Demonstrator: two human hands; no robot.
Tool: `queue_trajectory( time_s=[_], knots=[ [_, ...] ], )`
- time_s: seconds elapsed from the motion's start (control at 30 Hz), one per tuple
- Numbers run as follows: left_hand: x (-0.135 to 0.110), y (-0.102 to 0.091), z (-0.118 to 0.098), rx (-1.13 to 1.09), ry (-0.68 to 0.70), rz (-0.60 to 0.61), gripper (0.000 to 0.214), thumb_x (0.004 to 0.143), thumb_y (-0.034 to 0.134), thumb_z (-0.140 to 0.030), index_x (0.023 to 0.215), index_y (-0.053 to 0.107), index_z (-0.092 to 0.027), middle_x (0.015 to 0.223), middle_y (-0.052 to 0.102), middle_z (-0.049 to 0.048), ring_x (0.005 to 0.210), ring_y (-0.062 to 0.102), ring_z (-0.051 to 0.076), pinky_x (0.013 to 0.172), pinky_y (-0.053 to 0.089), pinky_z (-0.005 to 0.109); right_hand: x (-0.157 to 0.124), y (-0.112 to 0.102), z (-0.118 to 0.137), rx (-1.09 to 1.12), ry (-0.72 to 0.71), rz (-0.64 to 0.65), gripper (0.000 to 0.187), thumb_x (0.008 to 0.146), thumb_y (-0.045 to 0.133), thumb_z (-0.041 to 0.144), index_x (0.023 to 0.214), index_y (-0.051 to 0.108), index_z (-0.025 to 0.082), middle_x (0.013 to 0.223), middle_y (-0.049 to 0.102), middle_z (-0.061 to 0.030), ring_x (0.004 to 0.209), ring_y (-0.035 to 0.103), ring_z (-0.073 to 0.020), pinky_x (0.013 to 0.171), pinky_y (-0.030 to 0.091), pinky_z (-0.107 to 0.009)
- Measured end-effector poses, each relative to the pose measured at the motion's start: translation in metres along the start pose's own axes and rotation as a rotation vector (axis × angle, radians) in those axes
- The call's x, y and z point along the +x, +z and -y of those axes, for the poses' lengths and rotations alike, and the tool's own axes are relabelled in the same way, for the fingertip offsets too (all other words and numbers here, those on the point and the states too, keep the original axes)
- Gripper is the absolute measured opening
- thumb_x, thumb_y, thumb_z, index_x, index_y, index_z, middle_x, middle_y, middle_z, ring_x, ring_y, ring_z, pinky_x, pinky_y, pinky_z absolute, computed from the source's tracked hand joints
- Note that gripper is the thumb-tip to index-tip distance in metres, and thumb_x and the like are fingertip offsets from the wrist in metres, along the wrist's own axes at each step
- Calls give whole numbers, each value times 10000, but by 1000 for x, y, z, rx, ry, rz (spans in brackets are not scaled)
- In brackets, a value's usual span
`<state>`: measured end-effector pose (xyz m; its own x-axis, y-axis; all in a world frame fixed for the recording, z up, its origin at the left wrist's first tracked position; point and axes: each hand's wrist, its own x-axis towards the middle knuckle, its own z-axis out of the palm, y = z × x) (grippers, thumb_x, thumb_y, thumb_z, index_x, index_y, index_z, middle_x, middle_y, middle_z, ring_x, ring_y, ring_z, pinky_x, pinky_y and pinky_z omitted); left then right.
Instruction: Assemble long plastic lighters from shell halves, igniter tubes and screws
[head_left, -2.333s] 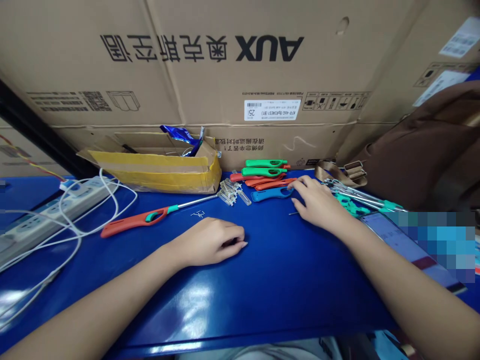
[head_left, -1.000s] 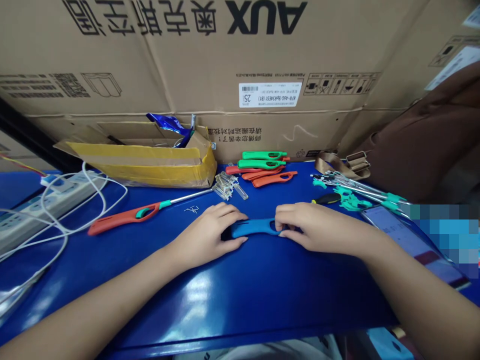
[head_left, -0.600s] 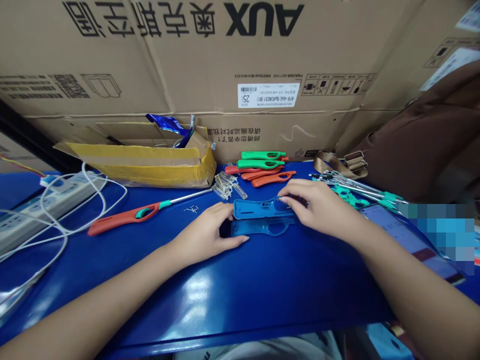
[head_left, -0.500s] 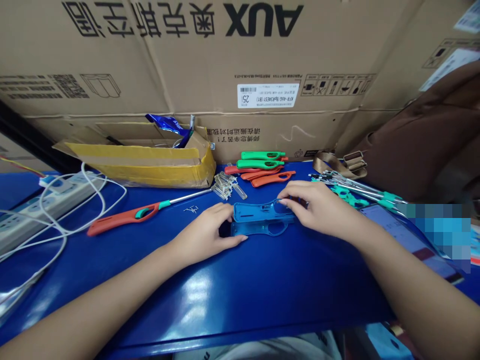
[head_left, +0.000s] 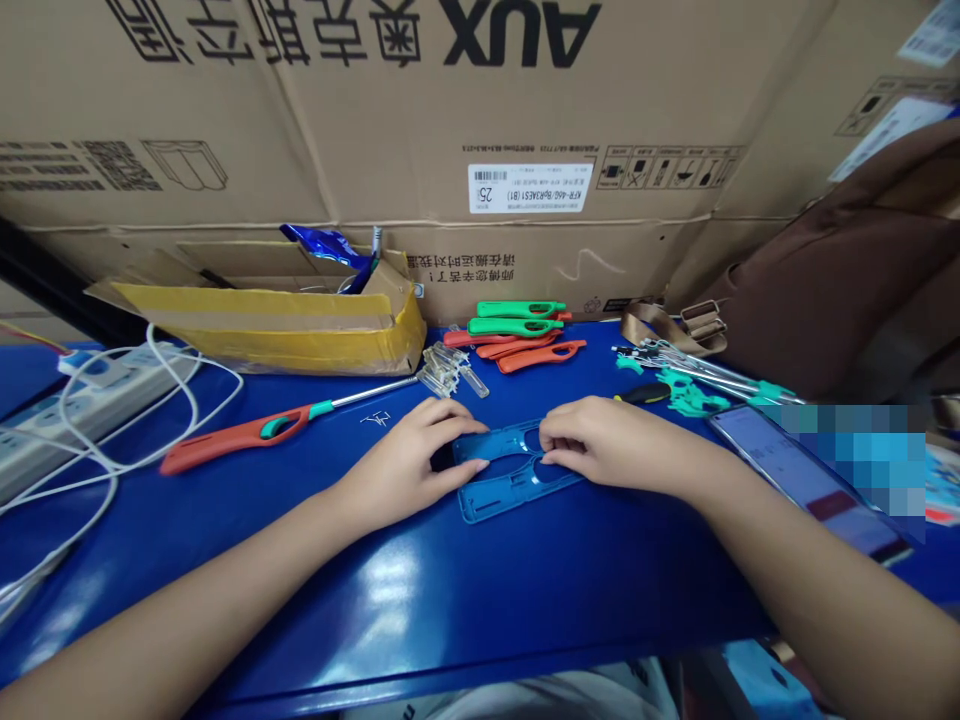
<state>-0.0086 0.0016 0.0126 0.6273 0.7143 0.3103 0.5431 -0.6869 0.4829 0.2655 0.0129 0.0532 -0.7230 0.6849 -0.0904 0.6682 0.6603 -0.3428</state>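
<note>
Two blue plastic handle shells [head_left: 501, 488] lie open side by side on the blue table [head_left: 480, 590], insides facing up. My left hand [head_left: 416, 462] rests curled at their left end, fingertips on the upper shell. My right hand [head_left: 600, 443] pinches the shells near their finger-hole on the right. A finished lighter with an orange handle and metal rod [head_left: 247, 436] lies to the left.
A pile of green and orange handle shells [head_left: 517, 334] sits at the back, clear small tubes [head_left: 448, 372] beside it. Metal rods with teal parts [head_left: 705, 385] and a phone [head_left: 802, 478] lie right. A taped cardboard box [head_left: 285, 315], power strip [head_left: 82, 400] and white cables are left.
My right hand took a blue handle from the pile and brought it to my left hand. The handle came apart into two shells, which now lie nearer me, tilted.
</note>
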Motion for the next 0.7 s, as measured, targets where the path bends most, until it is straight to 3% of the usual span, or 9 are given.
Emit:
queue_trajectory(
  time_s=[0.13, 0.37, 0.53, 0.7],
  knots=[
    [1, -6, -14, 47, 40, 53, 291, 969, 647, -401, 1215, 679, -248, 1198, 650, 69, 1133, 587, 236, 1027, 493, 414, -1, -2, 0, -18, 29, -27, 79, 915, 687, 220, 850, 656, 187, 868, 689, -2, 713, 576, -133, 627, 354, -254],
    [-3, -13, -51, 161, -108, 229, 328, 995, 574, -353, 1297, 630, -239, 1265, 644, 82, 1157, 595, 279, 1025, 508, 498, -6, -4, -6, -47, 44, -48, 167, 926, 692, 300, 1067, 662, 217, 1081, 678, -24, 803, 607, -152, 667, 388, -263],
    [-1, -9, -38, 156, -70, 220, 294, 979, 594, -297, 1256, 659, -223, 1235, 659, 95, 1131, 618, 280, 1012, 518, 486, -4, -4, -3, -77, 36, -27, 85, 944, 647, 259, 1004, 675, 207, 1046, 674, -32, 784, 610, -159, 655, 382, -273],
    [-2, -5, -20, 89, -49, 112, 258, 956, 614, -259, 1202, 684, -218, 1198, 679, 88, 1117, 634, 260, 1033, 514, 478, -2, -4, 1, -65, 28, -34, 78, 946, 641, 259, 990, 670, 202, 1020, 693, -31, 768, 608, -158, 657, 383, -275]
  ],
)
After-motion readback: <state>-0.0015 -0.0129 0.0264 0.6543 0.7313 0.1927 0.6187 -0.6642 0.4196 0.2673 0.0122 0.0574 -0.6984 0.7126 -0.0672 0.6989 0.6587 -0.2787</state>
